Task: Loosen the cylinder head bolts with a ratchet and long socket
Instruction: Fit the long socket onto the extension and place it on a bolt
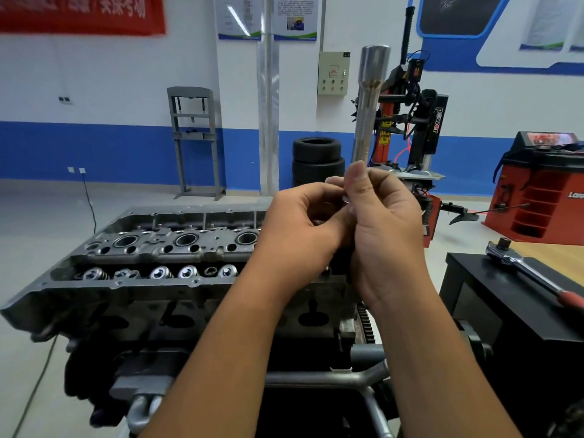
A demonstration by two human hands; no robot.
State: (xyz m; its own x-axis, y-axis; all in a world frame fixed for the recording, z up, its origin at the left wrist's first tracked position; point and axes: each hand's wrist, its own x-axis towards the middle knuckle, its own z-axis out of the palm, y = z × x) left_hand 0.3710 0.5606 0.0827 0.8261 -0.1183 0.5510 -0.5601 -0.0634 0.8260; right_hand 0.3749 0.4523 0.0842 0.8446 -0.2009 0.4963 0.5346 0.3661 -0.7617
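Long socket (370,102), upright at frame centre, is gripped at its lower end by curled fingers of right hand (384,229) and left hand (303,229). Cylinder head (151,257) is seen lower left. Ratchet (531,273) is laid on black bench (493,298), right edge.

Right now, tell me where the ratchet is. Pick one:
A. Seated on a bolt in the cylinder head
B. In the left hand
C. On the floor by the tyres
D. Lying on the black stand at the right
D: the ratchet lies on the black stand at the right, untouched, while the left hand and right hand hold the long socket upright above the cylinder head.
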